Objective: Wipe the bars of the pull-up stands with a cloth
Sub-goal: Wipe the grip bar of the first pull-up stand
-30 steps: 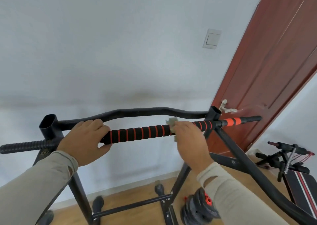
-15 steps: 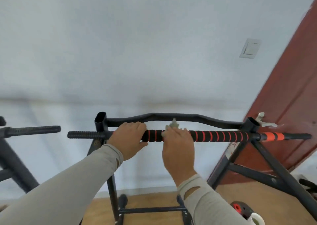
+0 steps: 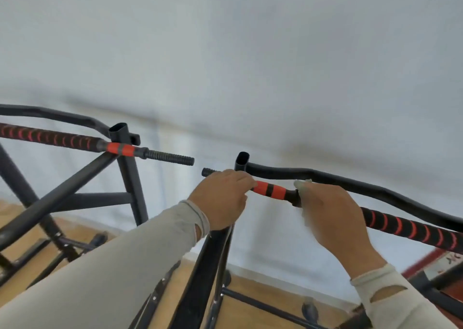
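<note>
Mid-wipe: right hand [image 3: 333, 218] pinches cloth [image 3: 302, 183] around bar [image 3: 271, 190]; left hand [image 3: 223, 198] grips its end. Next, probably slide cloth leftward.

2 pull-up stands [image 3: 125, 150] [image 3: 350, 185], 2 hands [image 3: 223, 198] [image 3: 333, 218], 1 cloth [image 3: 302, 184].

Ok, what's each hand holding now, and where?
Left hand grips the black pull-up bar at its left end, beside the orange band. Right hand holds the pale cloth wrapped over that bar.
</note>
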Tool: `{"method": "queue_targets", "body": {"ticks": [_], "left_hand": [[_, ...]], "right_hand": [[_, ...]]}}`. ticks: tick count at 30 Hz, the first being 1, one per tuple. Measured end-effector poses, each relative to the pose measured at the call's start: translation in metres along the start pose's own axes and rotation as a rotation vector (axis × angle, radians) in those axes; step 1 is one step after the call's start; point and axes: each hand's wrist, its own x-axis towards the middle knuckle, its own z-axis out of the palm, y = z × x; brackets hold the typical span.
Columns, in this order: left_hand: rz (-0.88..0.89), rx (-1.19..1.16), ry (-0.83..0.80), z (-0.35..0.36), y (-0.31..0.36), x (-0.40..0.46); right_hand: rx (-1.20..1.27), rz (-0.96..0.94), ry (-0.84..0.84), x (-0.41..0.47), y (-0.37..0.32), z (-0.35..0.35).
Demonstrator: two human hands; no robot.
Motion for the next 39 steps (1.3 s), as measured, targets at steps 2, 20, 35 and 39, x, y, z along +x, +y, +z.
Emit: {"method": "queue_targets", "body": {"ticks": [2, 20, 35, 39], "left_hand": [[-0.137, -0.028, 0.024, -0.013, -0.019, -0.01], [-0.855, -0.458, 0.108, 0.002, -0.061, -0.014], [-0.926, -1.078, 0.256, 0.041, -0.091, -0.003], [-0.898, -1.092, 0.272, 0.043, -0.088, -0.015]], "right_hand": [[0.067, -0.045, -0.023, 0.002, -0.01, -0.001], [0.314, -0.019, -0.121, 0.025, -0.035, -0.012], [0.217, -0.097, -0.127, 0.049, -0.069, 0.025], [0.032, -0.337, -0.212, 0.052, -0.091, 0.061]]}}
